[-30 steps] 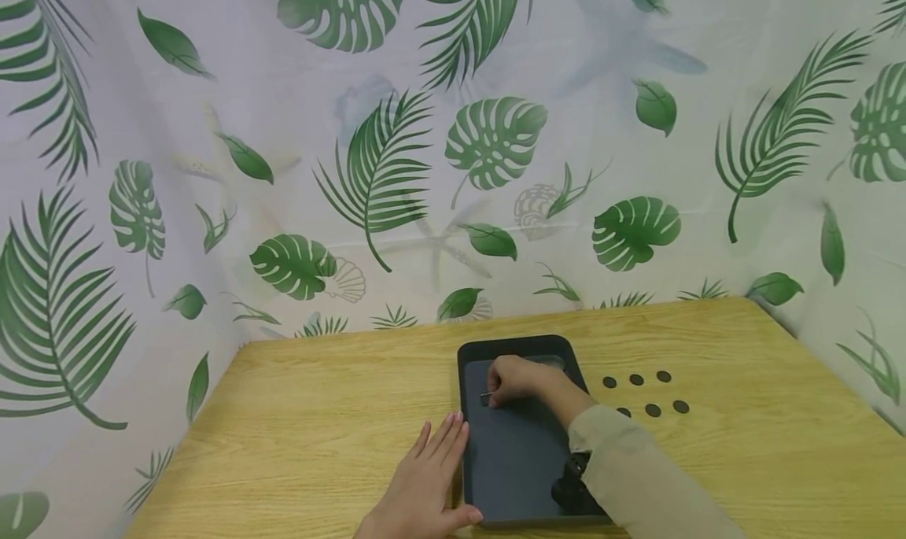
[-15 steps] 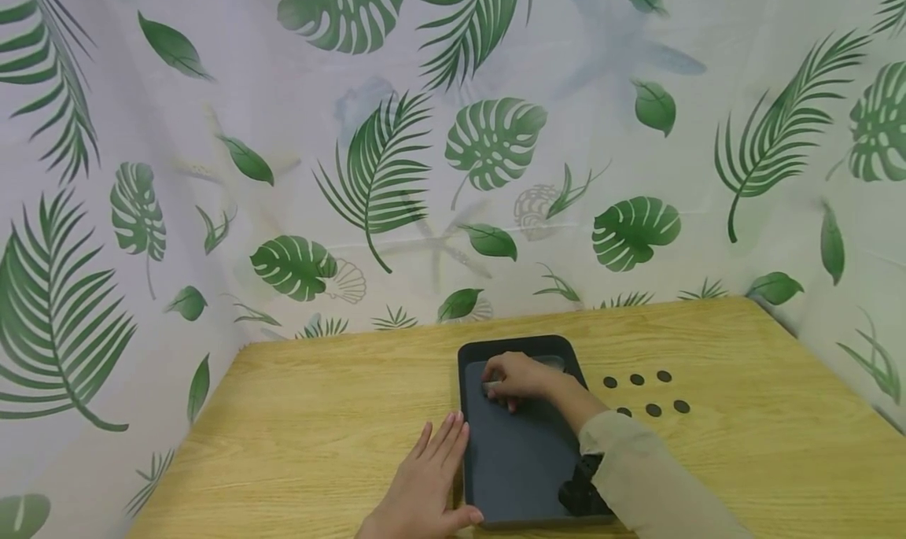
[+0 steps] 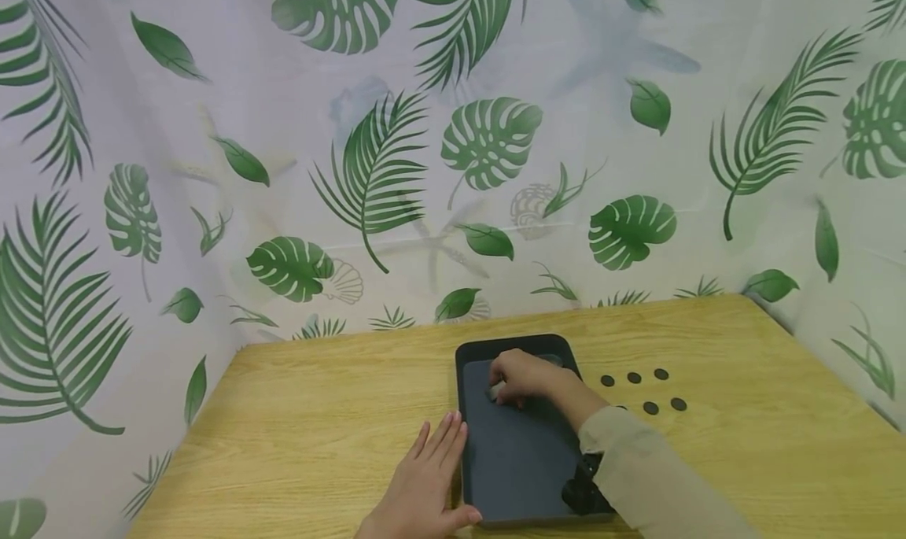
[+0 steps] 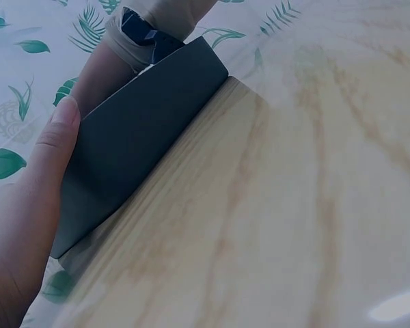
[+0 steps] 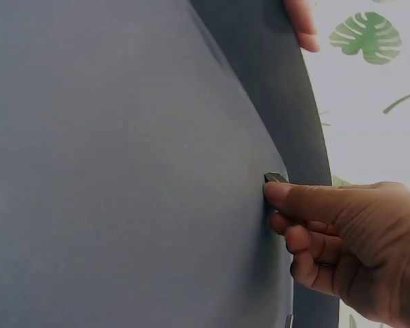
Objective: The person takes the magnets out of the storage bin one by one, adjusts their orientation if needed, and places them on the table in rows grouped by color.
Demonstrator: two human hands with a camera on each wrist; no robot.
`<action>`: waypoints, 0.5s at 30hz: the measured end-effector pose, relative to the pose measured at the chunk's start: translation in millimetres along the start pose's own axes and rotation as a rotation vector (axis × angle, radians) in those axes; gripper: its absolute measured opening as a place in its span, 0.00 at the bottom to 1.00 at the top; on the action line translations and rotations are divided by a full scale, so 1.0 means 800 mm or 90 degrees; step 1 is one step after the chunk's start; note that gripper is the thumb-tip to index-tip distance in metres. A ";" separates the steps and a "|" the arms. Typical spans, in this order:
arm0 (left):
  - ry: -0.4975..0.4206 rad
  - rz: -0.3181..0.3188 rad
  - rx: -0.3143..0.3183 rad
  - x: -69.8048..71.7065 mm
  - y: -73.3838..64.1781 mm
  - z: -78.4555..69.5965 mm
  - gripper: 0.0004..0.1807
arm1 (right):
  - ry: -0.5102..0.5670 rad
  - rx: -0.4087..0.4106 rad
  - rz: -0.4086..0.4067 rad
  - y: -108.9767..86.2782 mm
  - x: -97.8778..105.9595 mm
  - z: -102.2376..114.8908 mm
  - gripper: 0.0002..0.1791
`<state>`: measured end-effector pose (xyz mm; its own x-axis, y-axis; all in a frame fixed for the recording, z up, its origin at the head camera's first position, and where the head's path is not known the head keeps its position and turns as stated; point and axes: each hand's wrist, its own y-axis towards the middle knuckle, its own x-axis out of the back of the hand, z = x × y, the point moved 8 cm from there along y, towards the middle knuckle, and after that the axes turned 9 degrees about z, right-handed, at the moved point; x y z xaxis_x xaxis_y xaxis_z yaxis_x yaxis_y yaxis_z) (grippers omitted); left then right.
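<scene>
A dark grey rectangular tray [image 3: 517, 460] with a raised rim lies on the wooden table. Over its far left part, my right hand [image 3: 527, 375] pinches a small dark flat piece [image 5: 276, 178] between thumb and fingers. The piece looks lighter grey in the head view, and its exact kind is unclear. Its lower part is hidden, so I cannot tell whether it touches the tray floor. My left hand [image 3: 423, 480] lies with straight fingers along the tray's left side. Its thumb [image 4: 53, 143] rests against the tray wall in the left wrist view.
Several black round discs [image 3: 634, 378] lie in two rows on the table [image 3: 318, 429], right of the tray. My right sleeve partly covers one. A black wrist device [image 3: 583, 484] sits over the tray's near right corner. A leaf-patterned cloth [image 3: 396, 169] hangs behind.
My right hand has stayed at the tray's far left part, shifting slightly and turning the small piece in its fingers. The left hand keeps its place. The head view has moved a little.
</scene>
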<state>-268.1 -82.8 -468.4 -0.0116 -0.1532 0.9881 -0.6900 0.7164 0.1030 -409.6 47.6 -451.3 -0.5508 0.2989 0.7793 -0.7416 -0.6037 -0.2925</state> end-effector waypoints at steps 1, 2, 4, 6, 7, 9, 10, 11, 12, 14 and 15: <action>0.003 0.000 0.001 0.000 0.000 0.000 0.49 | -0.018 0.001 0.008 0.000 -0.001 0.002 0.04; 0.003 -0.001 0.002 0.000 0.000 0.000 0.49 | -0.030 0.003 0.013 0.000 -0.002 0.003 0.04; 0.001 -0.002 0.003 0.001 -0.001 -0.001 0.49 | -0.042 0.008 0.022 -0.001 -0.003 0.007 0.06; -0.001 -0.001 0.003 0.002 -0.001 -0.001 0.49 | -0.042 0.014 0.031 -0.002 -0.005 0.010 0.08; -0.004 0.000 0.003 0.002 -0.001 -0.002 0.49 | -0.042 0.019 0.034 -0.003 -0.005 0.012 0.08; -0.002 0.002 0.003 0.002 -0.001 -0.002 0.49 | -0.046 0.029 0.039 -0.005 -0.006 0.017 0.08; -0.001 0.001 0.002 0.002 -0.001 -0.002 0.49 | -0.047 0.036 0.042 -0.006 -0.005 0.020 0.08; 0.000 0.000 0.002 0.002 -0.001 -0.002 0.49 | -0.052 0.042 0.044 -0.007 -0.005 0.023 0.08; 0.002 -0.001 0.002 0.002 -0.001 -0.002 0.49 | -0.055 0.048 0.043 -0.008 -0.004 0.026 0.08; 0.006 -0.005 0.001 0.002 -0.001 -0.002 0.49 | -0.058 0.055 0.041 -0.008 -0.003 0.029 0.07; 0.005 -0.006 0.000 0.002 -0.002 -0.002 0.49 | -0.056 0.058 0.040 -0.009 -0.002 0.030 0.06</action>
<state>-266.3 -83.0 -466.5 0.0009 -0.1541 0.9881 -0.6897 0.7153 0.1122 -394.1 33.5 -437.3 -0.5568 0.1951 0.8074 -0.6665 -0.6850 -0.2941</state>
